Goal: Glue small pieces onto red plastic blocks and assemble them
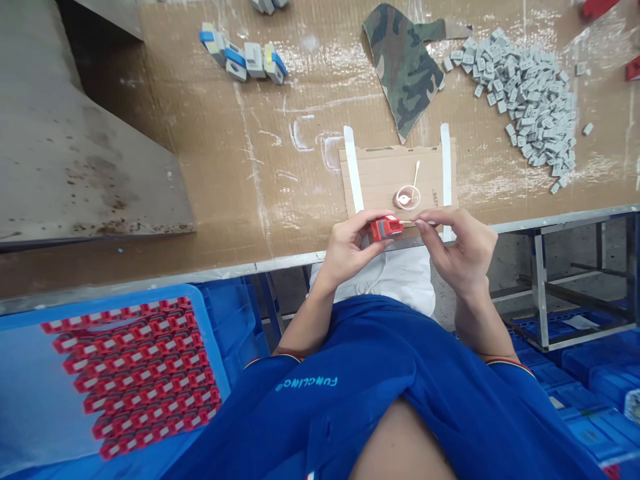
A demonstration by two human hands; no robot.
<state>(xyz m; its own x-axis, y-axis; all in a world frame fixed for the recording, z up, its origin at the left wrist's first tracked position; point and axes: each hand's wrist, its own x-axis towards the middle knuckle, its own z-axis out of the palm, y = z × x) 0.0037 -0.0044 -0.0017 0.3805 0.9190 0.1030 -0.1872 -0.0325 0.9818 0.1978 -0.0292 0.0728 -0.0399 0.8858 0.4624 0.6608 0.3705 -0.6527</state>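
Note:
My left hand grips a small red plastic block with a grey face between thumb and fingers. My right hand pinches a thin white swab at the fingertips, and its tip reaches the red block. Just beyond the hands, a small round dish holding a whitish paste sits on a cardboard pad. Another white swab leans in that dish. The pad is held down by white tape strips.
Beyond the pad lie a camouflage cloth, a heap of small grey parts and several blue-and-grey parts on the cardboard-covered bench. Lower left, a blue crate holds rows of red-and-white parts. Blue crates stack lower right.

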